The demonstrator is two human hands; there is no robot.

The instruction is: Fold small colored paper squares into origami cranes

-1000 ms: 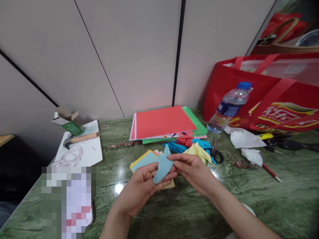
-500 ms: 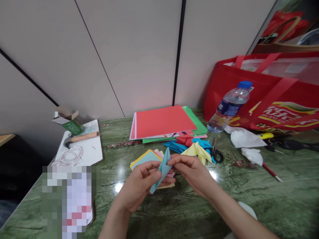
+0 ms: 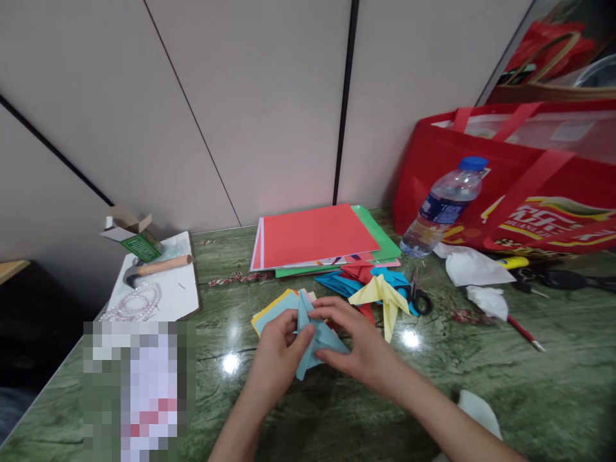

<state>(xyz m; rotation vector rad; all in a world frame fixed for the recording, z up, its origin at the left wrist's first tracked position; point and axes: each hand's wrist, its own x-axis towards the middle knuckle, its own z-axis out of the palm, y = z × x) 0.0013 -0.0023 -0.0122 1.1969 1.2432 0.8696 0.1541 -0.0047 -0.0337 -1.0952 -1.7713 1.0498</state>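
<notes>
Both my hands hold a piece of folded light blue paper (image 3: 304, 319) above the table, at the middle of the head view. My left hand (image 3: 278, 350) pinches its left edge with the thumb on top. On the other side, my right hand (image 3: 353, 337) grips the paper, with the thumb at a lower corner and the fingers along the upper part. Partly behind the hands lies a stack of small coloured paper squares (image 3: 275, 310). To the right are a folded yellow paper piece (image 3: 380, 292) and folded blue paper pieces (image 3: 334, 283).
Large coloured sheets (image 3: 317, 237) lie against the wall. Scissors (image 3: 419, 298), a water bottle (image 3: 440, 208) and a red bag (image 3: 520, 179) stand or lie to the right. A white board (image 3: 180, 295) at left carries a hammer (image 3: 163, 264) and an open box (image 3: 137, 237).
The light blue paper now shows a wide flap spread to the right. My right hand has shifted lower and its thumb now holds that flap's corner.
</notes>
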